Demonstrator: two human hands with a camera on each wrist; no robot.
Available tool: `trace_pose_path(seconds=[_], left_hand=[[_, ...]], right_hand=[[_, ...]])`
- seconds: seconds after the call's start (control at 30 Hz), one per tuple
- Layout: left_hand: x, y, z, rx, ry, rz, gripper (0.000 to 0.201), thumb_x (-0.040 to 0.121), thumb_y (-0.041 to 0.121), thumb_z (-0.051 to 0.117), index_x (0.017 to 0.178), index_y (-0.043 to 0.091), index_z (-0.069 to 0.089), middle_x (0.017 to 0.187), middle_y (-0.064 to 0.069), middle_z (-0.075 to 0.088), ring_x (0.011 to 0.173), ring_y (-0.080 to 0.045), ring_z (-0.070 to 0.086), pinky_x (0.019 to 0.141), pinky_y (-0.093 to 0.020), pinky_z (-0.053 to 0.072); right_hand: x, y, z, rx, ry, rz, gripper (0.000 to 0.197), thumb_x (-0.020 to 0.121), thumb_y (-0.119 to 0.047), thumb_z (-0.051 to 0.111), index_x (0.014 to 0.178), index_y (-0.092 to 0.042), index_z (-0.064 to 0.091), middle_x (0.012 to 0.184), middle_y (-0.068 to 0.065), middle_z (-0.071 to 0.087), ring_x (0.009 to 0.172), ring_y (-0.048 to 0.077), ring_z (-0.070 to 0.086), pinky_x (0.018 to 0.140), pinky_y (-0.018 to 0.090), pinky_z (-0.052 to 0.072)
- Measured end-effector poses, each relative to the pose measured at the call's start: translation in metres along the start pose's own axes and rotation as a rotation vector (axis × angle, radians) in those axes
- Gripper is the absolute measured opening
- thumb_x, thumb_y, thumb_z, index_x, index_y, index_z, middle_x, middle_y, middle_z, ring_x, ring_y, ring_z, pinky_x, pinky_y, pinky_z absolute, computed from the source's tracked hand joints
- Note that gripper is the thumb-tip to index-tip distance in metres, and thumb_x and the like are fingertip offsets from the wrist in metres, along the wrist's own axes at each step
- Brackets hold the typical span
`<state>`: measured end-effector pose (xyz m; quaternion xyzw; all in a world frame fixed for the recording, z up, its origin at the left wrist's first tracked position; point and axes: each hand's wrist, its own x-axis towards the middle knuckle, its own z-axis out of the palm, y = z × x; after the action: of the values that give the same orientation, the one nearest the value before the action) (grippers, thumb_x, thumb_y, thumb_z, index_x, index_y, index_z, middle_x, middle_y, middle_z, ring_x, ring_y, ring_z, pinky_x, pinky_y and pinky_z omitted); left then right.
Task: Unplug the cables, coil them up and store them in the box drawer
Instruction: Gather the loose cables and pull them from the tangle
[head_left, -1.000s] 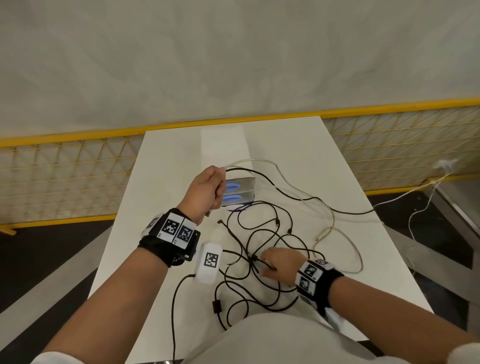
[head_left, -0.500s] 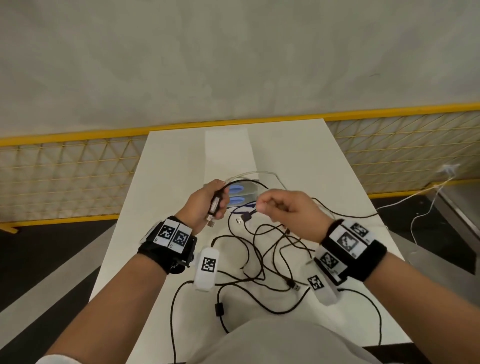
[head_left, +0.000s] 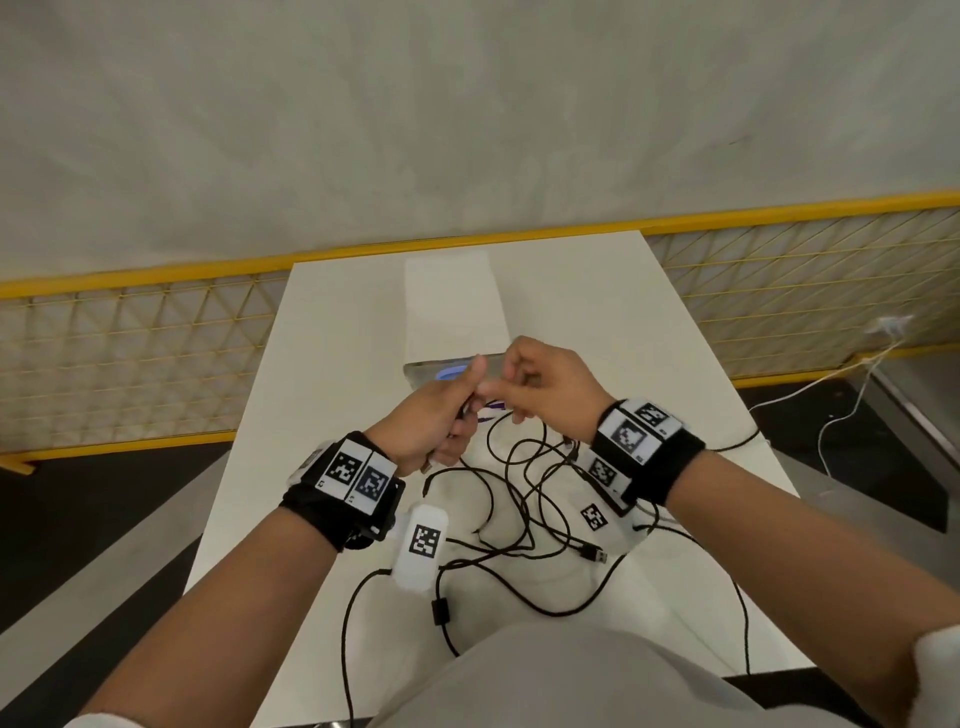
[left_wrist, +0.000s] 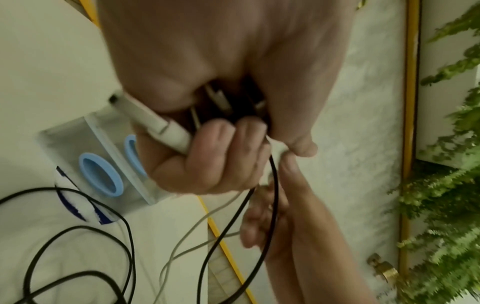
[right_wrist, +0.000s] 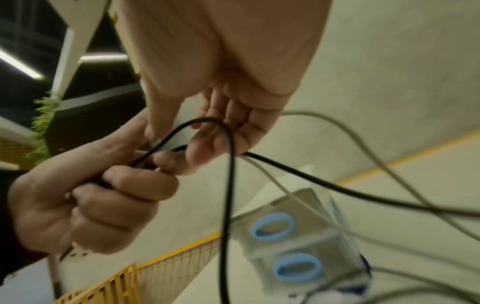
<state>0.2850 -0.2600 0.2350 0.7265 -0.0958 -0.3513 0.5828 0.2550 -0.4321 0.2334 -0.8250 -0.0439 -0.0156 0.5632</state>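
Observation:
My left hand is curled round a bundle of cable ends, among them a white plug and black leads. My right hand meets it just above the table and pinches a black cable at the left thumb. That cable hangs down in a loop. More black cables lie tangled on the white table, one ending in a loose USB plug. Behind my hands stands the clear drawer box with two blue ring pulls, both drawers closed.
A thin grey cable trails past the box to the right. A yellow mesh fence runs behind the table's far edge. A white cable runs along the floor at the right. White tagged wrist units hang below both wrists.
My right hand lifted a black cable end off the table and carried it up and left to the left hand. The left hand came slightly toward me with its bundle.

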Motion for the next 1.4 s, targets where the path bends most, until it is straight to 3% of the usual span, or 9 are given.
trace_pose_path(seconds=[0.13, 0.3, 0.4, 0.57, 0.67, 0.87, 1.13, 1.27, 1.4], left_hand=[[0.001, -0.007, -0.015, -0.033, 0.098, 0.05, 0.038, 0.093, 0.045, 0.051, 0.069, 0.018, 0.038, 0.054, 0.002, 0.022, 0.042, -0.012, 0.017, 0.04, -0.019, 0.015], [0.006, -0.003, -0.016, -0.13, 0.199, 0.148, 0.039, 0.096, 0.038, 0.05, 0.066, 0.02, 0.032, 0.055, 0.002, 0.023, 0.044, -0.012, 0.017, 0.045, -0.025, 0.013], [0.006, 0.002, -0.014, -0.155, 0.234, 0.2, 0.04, 0.095, 0.04, 0.05, 0.066, 0.02, 0.03, 0.053, 0.003, 0.025, 0.043, -0.013, 0.019, 0.043, -0.023, 0.016], [0.006, 0.007, -0.017, -0.169, 0.247, 0.22, 0.04, 0.095, 0.04, 0.05, 0.066, 0.02, 0.03, 0.051, 0.005, 0.026, 0.042, -0.012, 0.019, 0.042, -0.022, 0.017], [0.005, 0.004, -0.019, -0.131, 0.231, 0.206, 0.041, 0.094, 0.041, 0.05, 0.065, 0.02, 0.031, 0.054, 0.001, 0.025, 0.044, -0.014, 0.019, 0.044, -0.025, 0.017], [0.0, -0.008, -0.022, -0.114, 0.257, 0.156, 0.04, 0.094, 0.041, 0.051, 0.068, 0.018, 0.031, 0.055, 0.002, 0.025, 0.041, -0.013, 0.02, 0.045, -0.026, 0.015], [0.009, -0.025, -0.021, -0.062, 0.308, 0.116, 0.028, 0.088, 0.048, 0.054, 0.096, 0.021, 0.05, 0.053, 0.005, 0.029, 0.038, -0.012, 0.027, 0.052, -0.035, 0.011], [0.01, -0.026, -0.015, -0.085, 0.319, 0.1, 0.022, 0.092, 0.041, 0.052, 0.096, 0.019, 0.05, 0.052, 0.006, 0.03, 0.039, -0.012, 0.027, 0.047, -0.027, 0.017], [0.011, -0.02, -0.005, -0.163, 0.258, 0.068, 0.026, 0.097, 0.035, 0.044, 0.077, 0.018, 0.042, 0.052, 0.004, 0.03, 0.038, -0.011, 0.025, 0.045, -0.024, 0.015]], right_hand=[[-0.029, 0.045, -0.017, 0.007, 0.146, 0.159, 0.037, 0.094, -0.031, 0.055, 0.064, -0.009, 0.055, 0.06, 0.007, 0.056, 0.054, 0.012, 0.056, 0.064, 0.031, 0.053], [-0.073, 0.109, -0.008, -0.624, -0.428, 0.488, 0.011, 0.091, -0.03, 0.053, 0.085, -0.021, 0.054, 0.082, -0.001, 0.059, 0.073, 0.016, 0.062, 0.065, 0.028, 0.05], [-0.087, 0.13, 0.008, -0.798, -0.528, 0.531, 0.029, 0.082, -0.046, 0.064, 0.088, -0.024, 0.048, 0.09, -0.002, 0.054, 0.086, 0.019, 0.054, 0.07, 0.024, 0.04], [-0.092, 0.128, 0.019, -0.922, -0.582, 0.456, 0.018, 0.09, -0.034, 0.056, 0.094, -0.019, 0.064, 0.109, 0.005, 0.062, 0.107, 0.023, 0.058, 0.081, 0.025, 0.042], [-0.088, 0.134, 0.007, -0.705, -0.43, 0.556, 0.015, 0.088, -0.026, 0.057, 0.078, -0.017, 0.064, 0.084, 0.0, 0.061, 0.091, 0.021, 0.062, 0.069, 0.022, 0.043], [-0.075, 0.101, -0.037, 0.428, 0.211, 0.723, 0.018, 0.092, -0.009, 0.047, 0.079, -0.002, 0.057, 0.053, 0.009, 0.056, 0.059, 0.024, 0.059, 0.053, 0.03, 0.048], [-0.056, 0.011, -0.107, 1.239, 0.103, 0.037, 0.014, 0.073, -0.028, 0.072, 0.084, -0.021, 0.067, 0.071, -0.008, 0.054, 0.059, 0.008, 0.04, 0.051, 0.018, 0.038], [-0.044, -0.031, -0.113, 1.22, 0.064, -0.098, 0.017, 0.068, -0.024, 0.078, 0.082, -0.022, 0.07, 0.075, -0.009, 0.061, 0.058, 0.006, 0.049, 0.051, 0.016, 0.043], [-0.031, -0.035, -0.066, 0.748, 0.005, 0.163, 0.015, 0.066, -0.012, 0.071, 0.079, -0.007, 0.067, 0.067, 0.006, 0.07, 0.055, 0.013, 0.067, 0.05, 0.02, 0.054]])
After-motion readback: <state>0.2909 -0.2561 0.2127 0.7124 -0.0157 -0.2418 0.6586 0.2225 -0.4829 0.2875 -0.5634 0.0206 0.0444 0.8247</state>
